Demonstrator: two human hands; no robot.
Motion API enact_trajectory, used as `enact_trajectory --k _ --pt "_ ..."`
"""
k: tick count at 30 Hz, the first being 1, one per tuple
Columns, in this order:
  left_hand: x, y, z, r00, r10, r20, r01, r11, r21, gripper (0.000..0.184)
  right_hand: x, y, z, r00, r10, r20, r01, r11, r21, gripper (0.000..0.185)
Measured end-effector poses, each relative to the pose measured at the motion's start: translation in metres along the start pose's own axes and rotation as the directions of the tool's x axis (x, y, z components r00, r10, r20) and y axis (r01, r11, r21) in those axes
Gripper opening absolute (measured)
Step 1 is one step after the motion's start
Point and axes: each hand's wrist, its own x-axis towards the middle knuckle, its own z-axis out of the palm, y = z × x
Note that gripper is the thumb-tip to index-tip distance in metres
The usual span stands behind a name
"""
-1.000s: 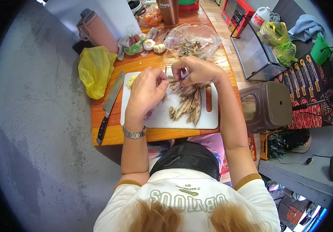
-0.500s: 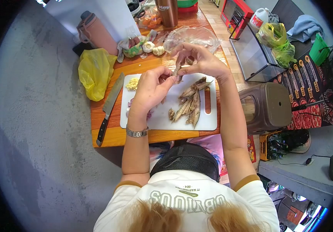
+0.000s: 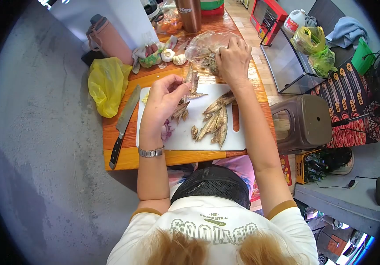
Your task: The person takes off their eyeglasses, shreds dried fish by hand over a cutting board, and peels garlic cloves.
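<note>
My left hand [image 3: 167,95] pinches a piece of dried fish [image 3: 192,79] above the top edge of the white cutting board [image 3: 190,132]. Over the clear plastic bag [image 3: 196,46] with fish scraps [image 3: 210,62] is my right hand [image 3: 234,57], its fingers closed and pointing down; what they hold, if anything, is hidden. Several dried fish pieces [image 3: 216,121] lie on the board's right half. Chopped purple onion [image 3: 167,130] and more fish pieces [image 3: 180,110] lie beside my left hand, which partly covers the yellowish chopped pile [image 3: 145,99].
A knife [image 3: 125,117] lies left of the board, near a yellow plastic bag [image 3: 108,86]. Garlic bulbs [image 3: 173,57], a pink bottle [image 3: 110,39] and a brown tumbler [image 3: 189,15] stand farther back. A brown stool [image 3: 306,119] is right of the table.
My right hand has moved away from my left, up to the plastic bag. The fish piece that was between both hands is now at my left fingertips alone.
</note>
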Motion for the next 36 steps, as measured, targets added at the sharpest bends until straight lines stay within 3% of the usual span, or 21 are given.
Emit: enact_trajectory --k 5,9,10,12,13,16,21,24,28,32,36 --pt "0.003 -0.003 0.003 1.000 -0.022 -0.004 0.022 0.999 -0.038 0.018 0.000 -0.003 -0.002 0.998 0.043 -0.035 -0.045 0.998 -0.045 0.011" --pt "0.003 0.001 0.005 0.999 -0.007 -0.052 0.000 0.993 -0.118 0.017 -0.001 -0.007 -0.018 0.996 0.077 0.037 -0.083 0.980 0.180 0.011" --pt "0.002 0.004 0.004 0.999 -0.028 -0.044 0.021 0.989 -0.144 0.016 0.001 -0.009 -0.019 0.992 0.092 0.083 -0.118 0.907 0.405 0.012" --pt "0.001 0.010 0.003 0.997 -0.070 -0.022 0.064 0.979 -0.194 0.016 0.003 -0.014 -0.020 0.980 0.086 0.182 -0.196 0.612 0.766 0.014" --pt "0.002 0.009 0.004 0.997 -0.067 -0.027 0.061 0.979 -0.194 0.016 0.003 -0.016 -0.022 0.980 0.082 0.179 -0.191 0.611 0.768 0.014" --pt "0.007 0.001 0.003 0.993 -0.067 -0.095 0.036 0.955 -0.294 0.015 0.003 -0.025 -0.029 0.864 -0.015 0.504 -0.501 0.093 0.861 0.015" --pt "0.011 -0.008 0.007 0.979 0.001 -0.202 -0.059 0.957 -0.285 0.015 0.000 -0.043 -0.033 0.819 -0.041 0.573 -0.568 0.095 0.818 0.014" --pt "0.016 -0.016 0.009 0.942 0.129 -0.311 -0.138 0.990 -0.007 0.017 -0.005 -0.051 -0.026 0.836 -0.012 0.548 -0.545 0.100 0.833 0.015" --pt "0.017 -0.017 0.011 0.940 0.178 -0.291 -0.181 0.983 0.018 0.017 -0.007 -0.050 -0.020 0.834 -0.006 0.552 -0.551 0.047 0.833 0.016" --pt "0.014 -0.007 0.016 0.935 0.198 -0.294 -0.247 0.959 -0.138 0.017 -0.007 -0.049 -0.021 0.824 -0.045 0.565 -0.565 0.013 0.825 0.017" --pt "0.012 -0.005 0.008 0.957 0.140 -0.254 -0.190 0.964 -0.186 0.022 -0.002 -0.043 -0.029 0.829 -0.078 0.554 -0.559 -0.070 0.826 0.022"
